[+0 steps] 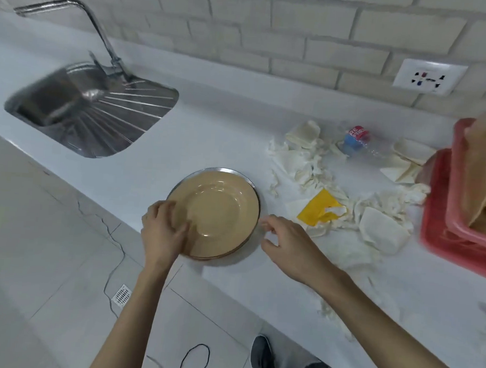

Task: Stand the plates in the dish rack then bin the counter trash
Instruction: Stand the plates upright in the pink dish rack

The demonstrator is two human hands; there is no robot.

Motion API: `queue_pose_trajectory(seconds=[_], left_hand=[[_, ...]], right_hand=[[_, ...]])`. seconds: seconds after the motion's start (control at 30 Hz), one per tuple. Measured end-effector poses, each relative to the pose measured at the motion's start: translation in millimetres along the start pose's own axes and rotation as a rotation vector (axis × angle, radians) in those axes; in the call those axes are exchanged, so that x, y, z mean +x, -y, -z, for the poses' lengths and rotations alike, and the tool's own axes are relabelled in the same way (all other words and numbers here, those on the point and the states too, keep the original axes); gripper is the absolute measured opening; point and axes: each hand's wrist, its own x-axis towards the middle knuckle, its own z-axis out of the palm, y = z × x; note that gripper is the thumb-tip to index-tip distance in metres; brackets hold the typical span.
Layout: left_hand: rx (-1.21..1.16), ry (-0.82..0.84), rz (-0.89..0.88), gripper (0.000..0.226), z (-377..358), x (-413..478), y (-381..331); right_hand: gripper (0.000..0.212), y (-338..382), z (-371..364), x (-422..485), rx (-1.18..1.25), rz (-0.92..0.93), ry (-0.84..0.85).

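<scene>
Tan plate [220, 211] flat on counter [216, 131]. Left hand [162, 230] grips its rim at 8 o'clock. Right hand [286, 243] loosely curled, holding nothing, just beside rim at 4 o'clock. Paper trash [302, 164] at plate's 2 o'clock, red dish rack [443, 233] beyond at 3.

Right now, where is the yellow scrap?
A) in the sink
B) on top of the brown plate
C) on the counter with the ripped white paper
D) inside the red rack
C: the yellow scrap lies on the counter among the torn white paper, to the right of the tan plate and short of the red rack.
</scene>
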Motion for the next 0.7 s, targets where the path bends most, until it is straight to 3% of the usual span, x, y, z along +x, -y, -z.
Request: queue_pose_trajectory(seconds=[0.17,0.4,0.5,0.6,0.7], left_hand=[[-0.162,0.061,0.007,0.069,0.3,12.5,14.3],[-0.372,-0.025,-0.02,0.064,6.0,5.9,9.0],[-0.456,-0.08,-0.033,0.059,8.8,-0.7,3.5],[-0.552,-0.124,-0.036,0.055,14.2,-11.1,-15.4],[-0.639,-0.105,-0.093,0.052,11.8,-25.6,-40.8]], right_hand=[[0.061,10.1,-28.8,13.3,0.01,-0.098,0.048],[0.051,17.2,-44.3,11.2,0.25,-0.12,-0.055],[0.054,15.7,-44.6,8.2,0.236,-0.077,-0.101],[0.058,14.0,-33.0,0.4,0.237,-0.052,-0.215],[0.056,11.6,-3.7,-16.6,0.443,-0.056,-0.389]])
